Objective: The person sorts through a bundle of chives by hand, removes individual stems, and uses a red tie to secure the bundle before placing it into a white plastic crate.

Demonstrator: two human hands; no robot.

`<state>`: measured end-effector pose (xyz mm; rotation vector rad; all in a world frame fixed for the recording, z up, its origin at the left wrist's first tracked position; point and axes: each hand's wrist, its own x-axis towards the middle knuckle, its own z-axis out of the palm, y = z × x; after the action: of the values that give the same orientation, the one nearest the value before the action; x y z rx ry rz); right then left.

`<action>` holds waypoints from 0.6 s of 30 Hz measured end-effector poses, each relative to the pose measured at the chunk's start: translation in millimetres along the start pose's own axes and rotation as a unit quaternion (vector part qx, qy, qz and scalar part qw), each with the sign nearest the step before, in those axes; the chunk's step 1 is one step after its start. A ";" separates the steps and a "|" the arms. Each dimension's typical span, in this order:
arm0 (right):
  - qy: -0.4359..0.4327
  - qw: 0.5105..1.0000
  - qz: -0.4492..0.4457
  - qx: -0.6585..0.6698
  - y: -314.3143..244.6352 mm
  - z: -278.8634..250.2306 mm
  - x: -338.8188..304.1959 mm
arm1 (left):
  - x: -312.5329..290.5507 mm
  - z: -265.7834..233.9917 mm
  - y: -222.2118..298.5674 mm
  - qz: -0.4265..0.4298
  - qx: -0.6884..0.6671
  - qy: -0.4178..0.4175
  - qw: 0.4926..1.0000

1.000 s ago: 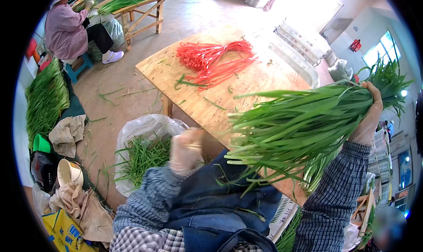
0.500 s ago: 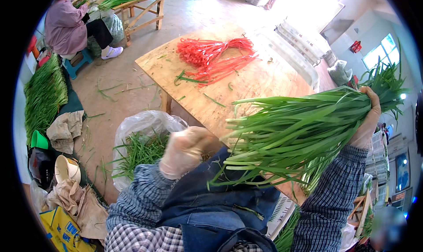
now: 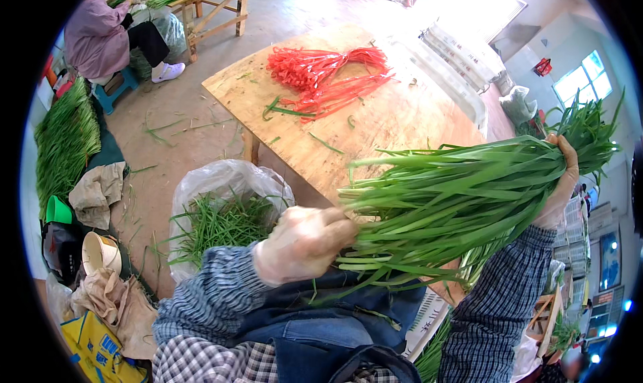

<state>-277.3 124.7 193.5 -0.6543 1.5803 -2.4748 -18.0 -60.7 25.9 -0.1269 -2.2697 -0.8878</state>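
Note:
A thick bunch of garlic chives [image 3: 442, 209] stretches over the near right part of the wooden table, pale stem ends to the left and leaf tips to the right. My right hand [image 3: 561, 175] is wrapped round it near the leafy end and holds it up. Closed, my thinly gloved left hand [image 3: 308, 242] is at the stem ends, its fingertips against the outer stalks. Whatever it pinches is hidden by the fingers. Just left of that hand stands a clear plastic bag [image 3: 191, 182] with loose green trimmings [image 3: 221, 225] inside.
Red plastic ties [image 3: 301, 71] lie bundled on the wooden table [image 3: 395, 125]. White crates [image 3: 462, 58] stand beyond it. At the far left a person [image 3: 100, 35] sits by another table. Chives [image 3: 67, 142], a cream bucket [image 3: 100, 252] and cloths [image 3: 97, 192] line the left side.
My left hand has moved right, from above the bag's edge to the stem ends of the bunch. My right hand keeps its hold, almost in the same place.

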 end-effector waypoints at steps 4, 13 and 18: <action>-0.072 0.995 0.023 0.071 -18.0 -30.6 12.5 | -56.1 -32.9 -32.7 -0.157 0.168 -0.152 0.961; -0.047 0.995 0.026 0.089 6.0 -31.0 11.7 | -18.9 18.4 -10.8 -0.327 -0.415 0.057 0.848; -0.109 0.983 0.021 0.143 -9.2 -51.9 15.6 | -39.8 1.5 -13.1 -0.348 -0.142 0.096 0.922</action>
<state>-312.3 166.6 187.6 -0.8016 1.1223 -2.4355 7.2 -63.8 -7.5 0.6534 -1.9914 -1.5127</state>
